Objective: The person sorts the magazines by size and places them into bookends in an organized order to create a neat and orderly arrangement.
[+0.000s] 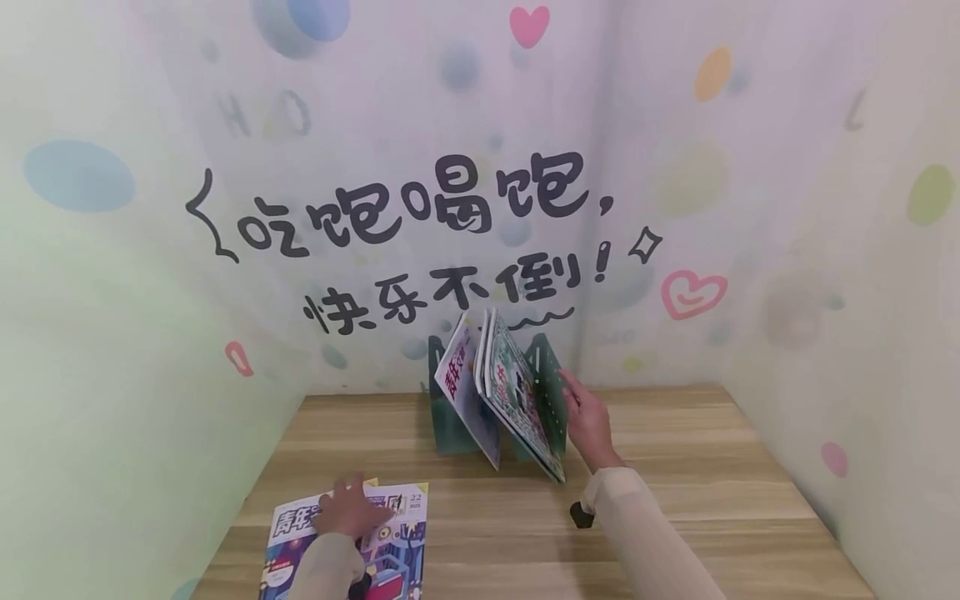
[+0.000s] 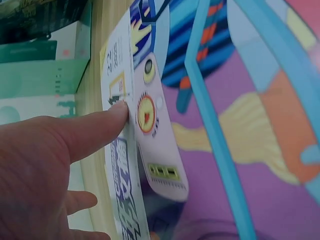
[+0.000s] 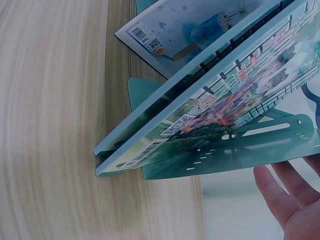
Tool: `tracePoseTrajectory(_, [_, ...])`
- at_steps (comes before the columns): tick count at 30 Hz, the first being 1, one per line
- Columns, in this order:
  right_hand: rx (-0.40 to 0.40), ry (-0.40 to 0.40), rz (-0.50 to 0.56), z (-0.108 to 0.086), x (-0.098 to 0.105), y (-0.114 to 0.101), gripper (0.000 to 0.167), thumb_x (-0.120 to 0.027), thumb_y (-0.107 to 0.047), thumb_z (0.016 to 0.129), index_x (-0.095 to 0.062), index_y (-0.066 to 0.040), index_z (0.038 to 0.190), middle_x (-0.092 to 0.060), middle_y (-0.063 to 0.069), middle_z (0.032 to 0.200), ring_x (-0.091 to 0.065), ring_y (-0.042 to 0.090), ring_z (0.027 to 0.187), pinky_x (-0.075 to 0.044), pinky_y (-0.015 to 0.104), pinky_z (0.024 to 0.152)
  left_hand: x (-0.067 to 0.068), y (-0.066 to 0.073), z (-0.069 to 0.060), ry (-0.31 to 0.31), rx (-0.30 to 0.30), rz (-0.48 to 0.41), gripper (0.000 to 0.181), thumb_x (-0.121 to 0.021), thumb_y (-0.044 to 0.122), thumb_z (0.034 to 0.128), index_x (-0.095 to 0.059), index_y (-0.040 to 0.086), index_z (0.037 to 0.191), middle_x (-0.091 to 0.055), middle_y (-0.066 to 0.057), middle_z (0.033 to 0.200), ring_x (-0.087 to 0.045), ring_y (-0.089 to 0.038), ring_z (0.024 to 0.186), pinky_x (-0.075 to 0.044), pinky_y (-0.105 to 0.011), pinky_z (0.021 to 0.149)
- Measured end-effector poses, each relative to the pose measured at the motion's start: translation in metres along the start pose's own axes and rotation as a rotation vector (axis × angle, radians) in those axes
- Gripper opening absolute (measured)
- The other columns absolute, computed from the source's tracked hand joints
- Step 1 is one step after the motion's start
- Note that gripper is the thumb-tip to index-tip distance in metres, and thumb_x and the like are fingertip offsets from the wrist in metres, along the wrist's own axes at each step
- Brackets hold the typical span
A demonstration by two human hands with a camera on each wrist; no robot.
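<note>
Illustrated glossy paper magazines with white title bands (image 1: 408, 554): lying flat at the near left of the light wood-grain surface (image 1: 517, 542), overlapping (the covering hand leaves their number unclear), with yellow at the top corners and purple-blue artwork below.
Left hand (image 1: 348, 510): fingers spread over the top of that flat pile, thumb tip touching the cover near its upper edge; it rests on the paper rather than gripping.
Green perforated bookend (image 1: 553, 387): standing near the back of the surface, one upright plate on each side of the propped magazines, with slots and small holes in the right plate.
Right hand (image 1: 590, 423): loosely spread, fingers mostly straight, fingertips touching the bookend's right plate near its outer edge.
White-and-purple paper magazine (image 1: 467, 400): tilted inside the bookend on the left, its lower corner jutting forward.
Green-covered paper magazines (image 1: 517, 392): leaning together at the right of the white-and-purple one, inside the right plate (two edges show in the right wrist view).
Pale beige sleeves (image 1: 648, 529): on both forearms, a small black object (image 1: 581, 515) beside the right wrist.
Pale dotted wall (image 1: 652, 108): behind everything, bearing hearts and black Chinese lettering (image 1: 457, 196).
</note>
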State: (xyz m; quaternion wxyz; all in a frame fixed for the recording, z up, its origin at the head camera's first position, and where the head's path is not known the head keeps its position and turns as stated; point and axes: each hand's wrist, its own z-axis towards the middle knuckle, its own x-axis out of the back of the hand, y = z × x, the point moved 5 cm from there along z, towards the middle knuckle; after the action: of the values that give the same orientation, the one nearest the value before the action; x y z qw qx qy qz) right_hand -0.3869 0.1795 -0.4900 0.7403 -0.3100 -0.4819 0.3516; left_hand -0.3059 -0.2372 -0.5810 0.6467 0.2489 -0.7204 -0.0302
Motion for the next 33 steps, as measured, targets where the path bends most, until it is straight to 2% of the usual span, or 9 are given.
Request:
tracePoseTrajectory(4, [0.000,0.005,-0.001,0.000,0.000,-0.001,0.038,-0.047,-0.020,0.104,-0.052,-0.023,0.141,-0.050,0.010,0.144,-0.052,0.034,0.124,-0.044,0.053,0.100,0.001,-0.005,0.003,-0.001,0.001,-0.002,0.100,-0.082,0.048,0.0677,-0.037,0.002,0.145,-0.036,-0.034,0.135,-0.043,-0.059,0.106,-0.036,-0.077,0.086])
tracePoseTrajectory(8, [0.009,0.006,-0.001,0.001,-0.001,-0.001,0.038,-0.046,-0.018,0.104,-0.052,-0.023,0.142,-0.050,0.011,0.143,-0.055,0.034,0.121,-0.046,0.052,0.098,0.004,-0.004,0.002,0.016,-0.016,0.004,0.100,-0.083,0.045,0.0660,-0.037,0.003,0.145,-0.038,-0.034,0.133,-0.044,-0.062,0.106,-0.036,-0.078,0.084])
tracePoseTrajectory(14, [0.011,0.006,0.006,0.001,-0.002,0.000,0.038,-0.046,-0.018,0.104,-0.052,-0.023,0.142,-0.049,0.009,0.144,-0.049,0.033,0.128,-0.042,0.051,0.103,0.006,-0.004,0.002,0.018,0.009,-0.010,0.102,-0.085,0.042,0.0650,-0.036,0.003,0.145,-0.037,-0.036,0.132,-0.040,-0.063,0.109,-0.035,-0.079,0.085])
tracePoseTrajectory(19, [0.004,0.011,0.008,0.001,-0.001,0.000,0.038,-0.047,-0.019,0.104,-0.052,-0.023,0.141,-0.049,0.009,0.144,-0.049,0.033,0.128,-0.042,0.051,0.103,0.008,-0.005,0.003,0.067,0.016,-0.010,0.100,-0.086,0.038,0.0645,-0.038,0.003,0.144,-0.034,-0.037,0.132,-0.036,-0.062,0.111,-0.038,-0.077,0.084])
tracePoseTrajectory(27, [-0.017,0.006,0.013,0.002,-0.001,0.002,0.038,-0.047,-0.020,0.104,-0.052,-0.025,0.141,-0.048,0.007,0.145,-0.049,0.032,0.128,-0.042,0.050,0.103,0.013,-0.009,0.003,0.123,-0.022,-0.020,0.099,-0.086,0.029,0.0620,-0.037,0.000,0.143,-0.036,-0.040,0.126,-0.040,-0.060,0.104,-0.039,-0.071,0.085])
tracePoseTrajectory(33, [-0.023,0.007,-0.005,0.002,-0.001,0.002,0.038,-0.047,-0.020,0.104,-0.052,-0.025,0.141,-0.049,0.009,0.144,-0.051,0.033,0.126,-0.043,0.052,0.102,0.017,-0.015,0.004,0.110,-0.036,-0.026,0.101,-0.086,0.026,0.0628,-0.033,0.000,0.145,-0.044,-0.042,0.115,-0.044,-0.057,0.097,-0.038,-0.068,0.086])
